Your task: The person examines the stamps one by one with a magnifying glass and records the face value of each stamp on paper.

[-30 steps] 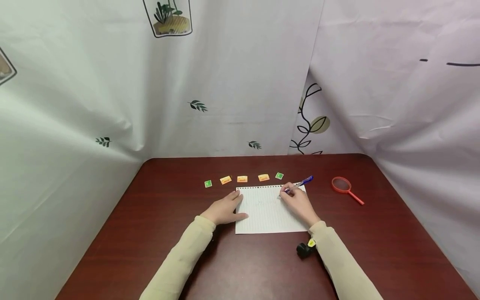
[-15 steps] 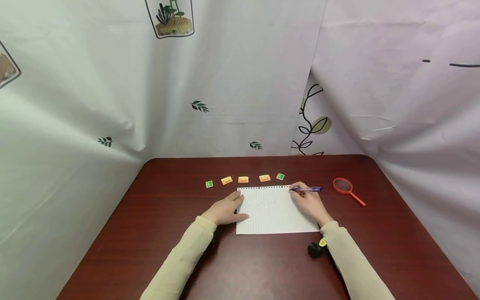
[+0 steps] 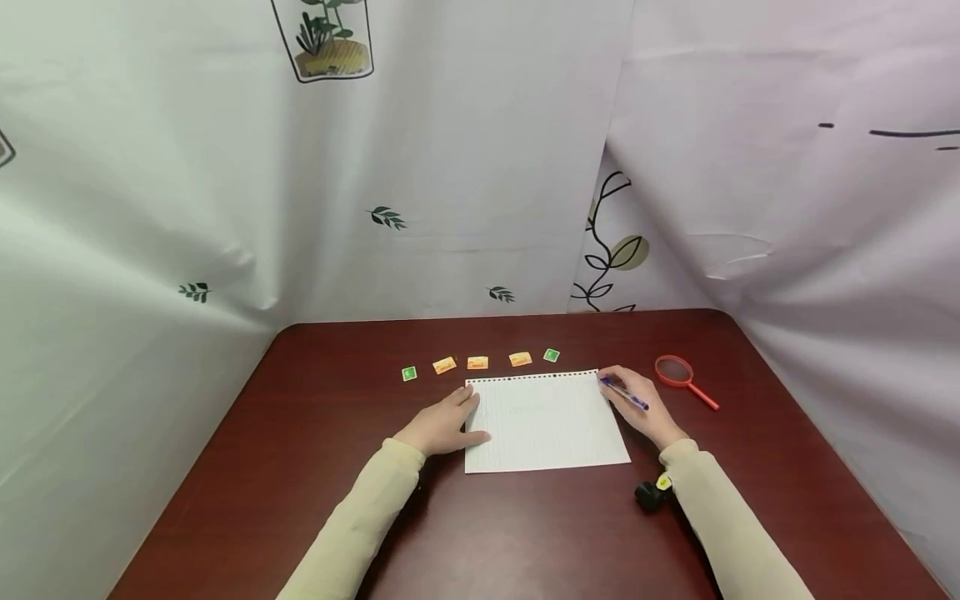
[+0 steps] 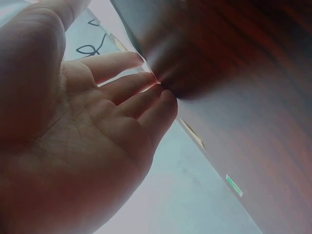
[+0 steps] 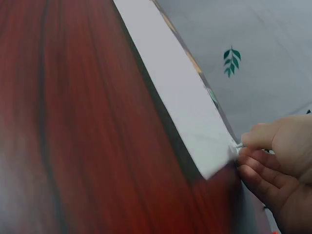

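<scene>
A lined sheet of paper (image 3: 543,433) with a punched top edge lies on the table, faint writing in its upper part. My left hand (image 3: 441,425) rests on its left edge, thumb and fingers spread; the left wrist view shows the palm (image 4: 97,131) and extended fingers. At the sheet's upper right corner, my right hand (image 3: 647,407) holds a blue pen (image 3: 626,395), its tail pointing toward me. In the right wrist view the fingertips (image 5: 248,163) meet the corner of the paper (image 5: 170,83); most of the pen is hidden there.
Beyond the sheet lie small orange cards (image 3: 477,363) in a row, with a green square card (image 3: 408,373) at the left end and another green card (image 3: 551,355) at the right. A red magnifying glass (image 3: 675,372) lies right of my right hand. White curtains (image 3: 465,167) surround the table.
My right hand has moved right, from the writing to the sheet's upper right corner, and the pen's tail has swung down toward me. My left hand stays at the left edge.
</scene>
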A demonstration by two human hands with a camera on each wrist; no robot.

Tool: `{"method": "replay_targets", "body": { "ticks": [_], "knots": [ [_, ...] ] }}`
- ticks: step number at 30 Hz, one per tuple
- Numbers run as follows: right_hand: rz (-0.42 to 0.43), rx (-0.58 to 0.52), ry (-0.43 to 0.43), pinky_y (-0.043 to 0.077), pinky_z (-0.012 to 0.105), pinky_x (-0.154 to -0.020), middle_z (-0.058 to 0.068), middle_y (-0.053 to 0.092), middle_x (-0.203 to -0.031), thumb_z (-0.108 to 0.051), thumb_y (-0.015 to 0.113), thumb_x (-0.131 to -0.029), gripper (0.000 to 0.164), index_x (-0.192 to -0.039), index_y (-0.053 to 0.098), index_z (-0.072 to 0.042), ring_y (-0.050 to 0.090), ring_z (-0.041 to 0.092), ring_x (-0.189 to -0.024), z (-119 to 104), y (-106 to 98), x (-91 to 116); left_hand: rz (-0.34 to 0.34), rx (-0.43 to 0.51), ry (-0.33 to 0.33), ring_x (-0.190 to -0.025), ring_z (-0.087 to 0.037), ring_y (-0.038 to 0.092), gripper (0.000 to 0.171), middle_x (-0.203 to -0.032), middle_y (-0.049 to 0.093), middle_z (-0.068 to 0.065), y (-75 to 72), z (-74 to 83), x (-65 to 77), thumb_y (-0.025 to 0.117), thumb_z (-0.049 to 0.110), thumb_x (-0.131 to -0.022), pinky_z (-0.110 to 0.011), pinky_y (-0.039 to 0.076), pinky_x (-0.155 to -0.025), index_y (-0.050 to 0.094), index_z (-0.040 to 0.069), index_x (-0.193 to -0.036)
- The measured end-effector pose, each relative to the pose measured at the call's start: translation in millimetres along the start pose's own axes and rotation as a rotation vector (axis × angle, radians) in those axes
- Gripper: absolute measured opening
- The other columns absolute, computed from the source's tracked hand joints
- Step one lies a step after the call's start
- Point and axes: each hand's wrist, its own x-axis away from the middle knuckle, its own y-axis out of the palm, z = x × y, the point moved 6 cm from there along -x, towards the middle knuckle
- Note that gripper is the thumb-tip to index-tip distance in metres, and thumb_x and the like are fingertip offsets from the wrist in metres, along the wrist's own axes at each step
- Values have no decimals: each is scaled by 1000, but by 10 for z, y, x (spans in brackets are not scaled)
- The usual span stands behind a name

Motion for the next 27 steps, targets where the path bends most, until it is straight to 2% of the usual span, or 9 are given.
{"method": "replay_targets", "body": {
  "ticks": [3, 5, 10, 16, 27],
  "knots": [
    [-11, 87, -23, 53, 53, -86, 21, 68, -107, 1, 66, -94, 24, -117, 65, 5, 65, 36, -97, 15, -24, -6, 6, 7, -2, -150, -28, 28, 79, -160, 33, -17, -7, -17, 25, 68, 48, -95, -45, 39, -111, 41, 3, -153],
    [-27, 124, -3, 54, 53, -84, 20, 67, -105, 1, 66, -94, 24, -118, 65, 4, 65, 35, -93, 46, -43, -2, 7, 5, 3, -150, -29, 28, 79, -160, 34, -18, -8, -16, 27, 67, 48, -95, -45, 39, -111, 41, 2, -153],
    [-52, 124, 41, 55, 50, -82, 18, 66, -103, 1, 68, -93, 24, -117, 67, 3, 64, 32, -91, 145, -92, 11, 4, 1, -2, -150, -29, 29, 79, -160, 33, -18, -6, -16, 23, 67, 48, -95, -45, 40, -111, 41, 2, -153],
    [-71, 140, 43, 55, 48, -80, 15, 65, -101, 1, 71, -91, 25, -116, 68, 1, 63, 29, -91, 216, -154, 39, 3, -3, -1, -150, -29, 29, 79, -160, 33, -17, -6, -21, 21, 67, 49, -95, -46, 40, -111, 41, 3, -153],
    [-105, 174, 48, 55, 50, -82, 15, 64, -101, 2, 68, -93, 21, -114, 68, 1, 62, 30, -93, 202, -197, 68, 7, 4, 5, -149, -30, 30, 79, -160, 34, -19, -22, -8, 33, 67, 48, -95, -46, 41, -110, 42, 2, -153]
  ]
}}
